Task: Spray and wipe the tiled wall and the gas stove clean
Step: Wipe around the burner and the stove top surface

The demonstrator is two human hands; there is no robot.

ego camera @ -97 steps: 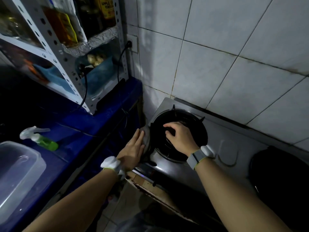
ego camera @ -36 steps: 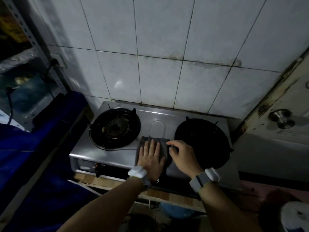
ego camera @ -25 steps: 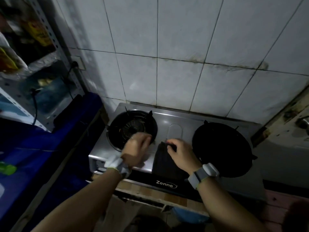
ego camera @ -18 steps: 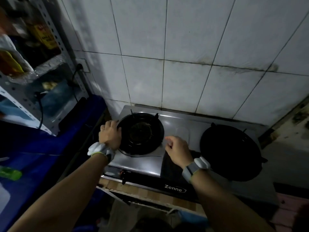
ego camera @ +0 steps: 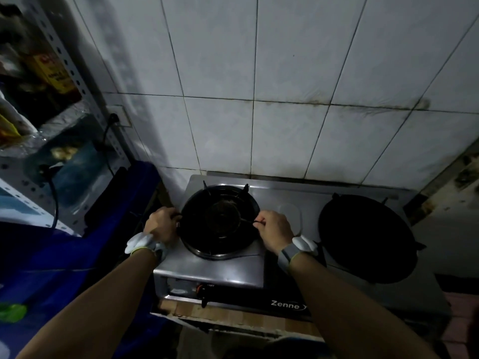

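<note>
— Where are the person's hands?
— Both are on the black round pan support [ego camera: 220, 229] over the left burner. The left hand [ego camera: 162, 225] curls its fingers round the ring's left rim. The right hand [ego camera: 274, 230] pinches the right rim, fingers bent tight.
— Is the ring lifted?
— That cannot be told; it sits over its burner on the stainless steel two-burner gas stove [ego camera: 215, 268].
— And the wall?
— The white tiled wall [ego camera: 285, 130] rises directly behind the stove, with brown staining along its grout lines.
— Where is the cloth?
— A dark cloth [ego camera: 270, 268] lies over the stove's front edge between the burners, just beneath the right wrist. Neither hand touches it.
— Anything else?
— A second black round disc [ego camera: 365, 239] covers the right burner. At the far left, a blurred green shape [ego camera: 11, 312] lies on the blue counter [ego camera: 77, 255], well apart from both hands. A grey perforated metal rack [ego camera: 77, 73] stands above it.
</note>
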